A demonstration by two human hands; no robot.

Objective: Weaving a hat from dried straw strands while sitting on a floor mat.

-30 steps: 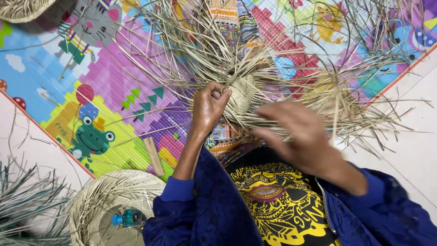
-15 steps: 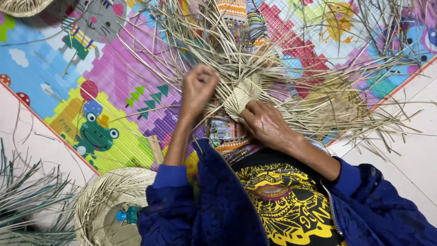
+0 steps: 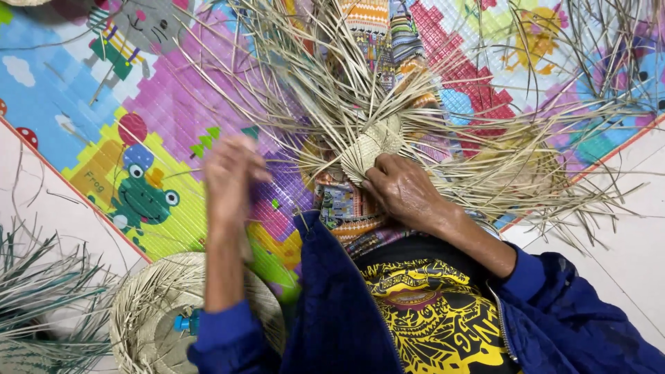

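Note:
A small woven straw disc point(image 3: 372, 144) sits over my lap, with several long loose strands point(image 3: 312, 76) fanning out from it across the mat. My right hand point(image 3: 405, 190) grips the disc's near edge. My left hand point(image 3: 228, 173) is raised to the left of the weave, apart from it and blurred by motion. Whether a strand runs through its fingers cannot be made out. Both arms wear dark blue sleeves.
A colourful play mat point(image 3: 159, 104) with cartoon animals covers the floor ahead. A round woven straw basket point(image 3: 149, 305) lies at bottom left with a small blue object point(image 3: 185, 322) in it. Green leaf strips point(image 3: 38, 298) lie at the far left. White floor point(image 3: 609, 221) at right.
My left hand has left the weave and swung out to the left. My right hand has stayed on the disc's near edge.

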